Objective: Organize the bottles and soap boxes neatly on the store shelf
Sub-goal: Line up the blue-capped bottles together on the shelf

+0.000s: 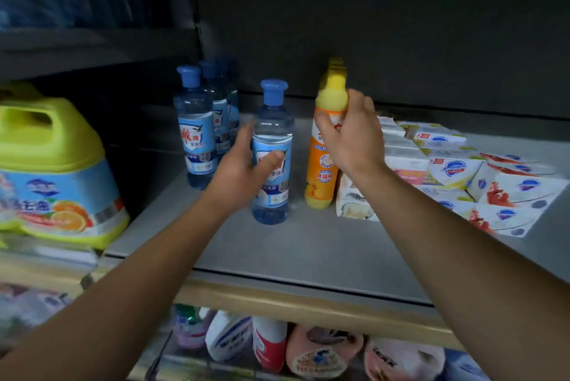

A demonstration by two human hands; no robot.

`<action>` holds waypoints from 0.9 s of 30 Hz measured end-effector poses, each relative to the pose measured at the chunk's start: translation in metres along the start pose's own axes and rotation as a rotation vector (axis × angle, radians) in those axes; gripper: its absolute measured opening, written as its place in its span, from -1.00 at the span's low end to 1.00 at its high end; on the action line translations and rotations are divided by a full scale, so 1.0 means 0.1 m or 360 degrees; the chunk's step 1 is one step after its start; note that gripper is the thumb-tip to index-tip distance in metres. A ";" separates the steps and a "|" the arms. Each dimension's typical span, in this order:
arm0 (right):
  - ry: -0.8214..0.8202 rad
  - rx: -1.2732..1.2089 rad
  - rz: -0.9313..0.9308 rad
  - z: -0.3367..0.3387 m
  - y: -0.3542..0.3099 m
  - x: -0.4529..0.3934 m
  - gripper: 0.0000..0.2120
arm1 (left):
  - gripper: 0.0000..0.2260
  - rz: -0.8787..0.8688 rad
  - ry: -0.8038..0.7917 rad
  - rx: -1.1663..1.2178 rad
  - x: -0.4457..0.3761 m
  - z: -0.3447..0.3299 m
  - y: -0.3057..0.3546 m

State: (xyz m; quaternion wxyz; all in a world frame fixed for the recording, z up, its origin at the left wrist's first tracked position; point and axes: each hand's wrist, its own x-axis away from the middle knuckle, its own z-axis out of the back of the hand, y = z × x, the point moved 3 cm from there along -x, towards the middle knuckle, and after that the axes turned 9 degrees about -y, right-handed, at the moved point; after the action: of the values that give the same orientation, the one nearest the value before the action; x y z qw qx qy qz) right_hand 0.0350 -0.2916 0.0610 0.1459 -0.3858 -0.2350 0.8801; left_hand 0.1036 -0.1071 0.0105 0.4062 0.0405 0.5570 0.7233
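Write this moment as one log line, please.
left hand: grips blue-capped bottle | right hand: around orange bottle | soap boxes: untidy

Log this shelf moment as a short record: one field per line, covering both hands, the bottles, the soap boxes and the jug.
left hand: wrapped around the front blue bottle, which stands upright on the shelf
right hand: gripping the orange bottle near its yellow cap, bottle upright
blue bottle row: three or so in a line running back, left of the held one
soap boxes: loose, uneven pile right of the orange bottle
green-topped jug: on the adjoining shelf section at far left
lower shelf: more bottles, blurred
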 end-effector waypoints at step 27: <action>-0.0825 -0.1020 -0.0161 -0.09 -0.79 0.45 -0.62 | -0.62 0.0539 -0.0083 0.0398 1.10 -0.24 0.26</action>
State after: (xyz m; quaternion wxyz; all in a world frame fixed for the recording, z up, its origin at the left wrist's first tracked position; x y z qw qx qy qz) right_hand 0.0185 -0.2027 0.0697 -0.0026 -0.1652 -0.5447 0.8222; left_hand 0.0040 -0.0572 -0.0195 0.2849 0.2025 0.6170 0.7051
